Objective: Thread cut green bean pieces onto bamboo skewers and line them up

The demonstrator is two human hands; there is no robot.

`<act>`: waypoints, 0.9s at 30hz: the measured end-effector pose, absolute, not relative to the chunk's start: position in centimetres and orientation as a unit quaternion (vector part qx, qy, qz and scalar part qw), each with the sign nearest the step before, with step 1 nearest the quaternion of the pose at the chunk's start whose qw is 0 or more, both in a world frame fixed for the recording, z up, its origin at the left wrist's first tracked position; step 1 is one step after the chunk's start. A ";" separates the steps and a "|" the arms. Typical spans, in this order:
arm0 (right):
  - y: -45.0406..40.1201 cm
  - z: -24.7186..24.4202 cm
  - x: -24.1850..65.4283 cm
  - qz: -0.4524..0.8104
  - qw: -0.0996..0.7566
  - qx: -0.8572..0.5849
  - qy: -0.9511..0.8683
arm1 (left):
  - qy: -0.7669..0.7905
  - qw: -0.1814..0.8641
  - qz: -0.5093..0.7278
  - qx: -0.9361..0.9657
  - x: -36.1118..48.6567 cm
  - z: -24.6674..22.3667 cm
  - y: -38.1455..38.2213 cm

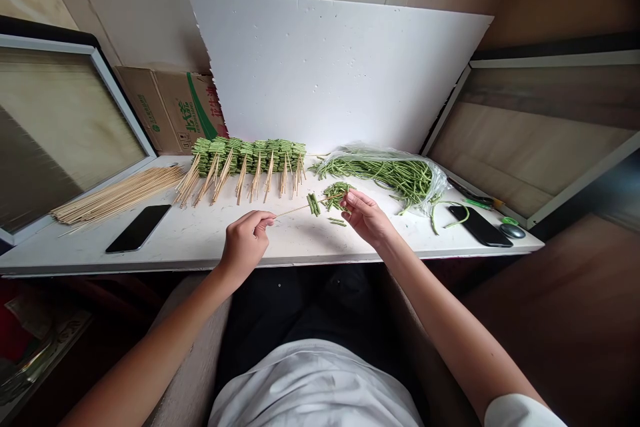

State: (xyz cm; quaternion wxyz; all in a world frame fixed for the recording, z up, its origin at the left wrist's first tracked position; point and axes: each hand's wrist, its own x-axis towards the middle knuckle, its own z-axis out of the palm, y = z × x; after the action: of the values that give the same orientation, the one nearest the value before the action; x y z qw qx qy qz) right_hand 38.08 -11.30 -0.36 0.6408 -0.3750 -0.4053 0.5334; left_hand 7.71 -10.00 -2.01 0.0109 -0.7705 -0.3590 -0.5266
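Black phone on white table, left; second phone on right, just beside small grey oval gadget; cardboard box at back, next to white foam board propped against wall.

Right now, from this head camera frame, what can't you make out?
- Bamboo skewer, its held end: hidden inside the left hand.
- Green bean pieces by the right hand: any under its fingers are hidden.
- Printing on the carton: partly hidden by the white foam board.
- Dark tool at the table's right end: too small to identify.
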 end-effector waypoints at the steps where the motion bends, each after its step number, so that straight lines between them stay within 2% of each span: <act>1: -11.3 -0.3 38.0 0.534 0.644 -0.374 -0.401 | -0.358 0.012 -0.527 -0.771 7.7 -2.0 -10.0; 10: -11.6 0.4 38.1 0.508 0.695 -0.343 -0.376 | -0.358 0.018 -0.542 -0.760 7.7 -1.5 -10.4; 27: -11.9 0.4 37.2 0.528 0.659 -0.352 -0.403 | -0.346 0.027 -0.542 -0.766 7.9 -1.8 -10.3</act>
State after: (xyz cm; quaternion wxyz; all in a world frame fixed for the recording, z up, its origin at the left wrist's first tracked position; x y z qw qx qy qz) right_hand 37.21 -11.88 0.40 0.6590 -0.3524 -0.4028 0.5285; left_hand 7.87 -10.32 -1.82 0.0265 -0.7656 -0.3462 -0.5417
